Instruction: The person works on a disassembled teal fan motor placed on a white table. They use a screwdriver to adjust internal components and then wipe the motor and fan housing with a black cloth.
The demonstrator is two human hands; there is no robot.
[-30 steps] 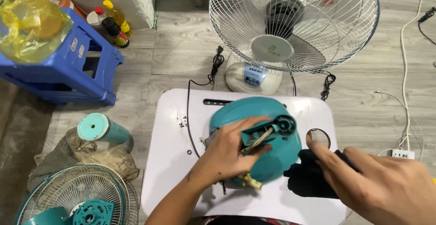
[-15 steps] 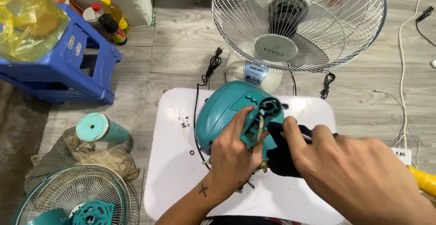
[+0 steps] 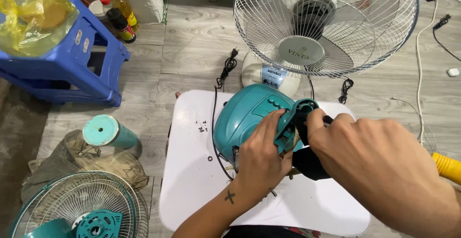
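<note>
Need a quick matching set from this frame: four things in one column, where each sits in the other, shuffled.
Things:
1. teal fan base
2. white fan
3. bottles
4. teal tube

Places:
A. lying on a cloth on the floor, left of the table
B. on the white table, under the left hand
C. on the floor behind the blue stool
D. standing on the floor behind the table

Pairs: 1-B, 2-D, 3-C, 4-A
</note>
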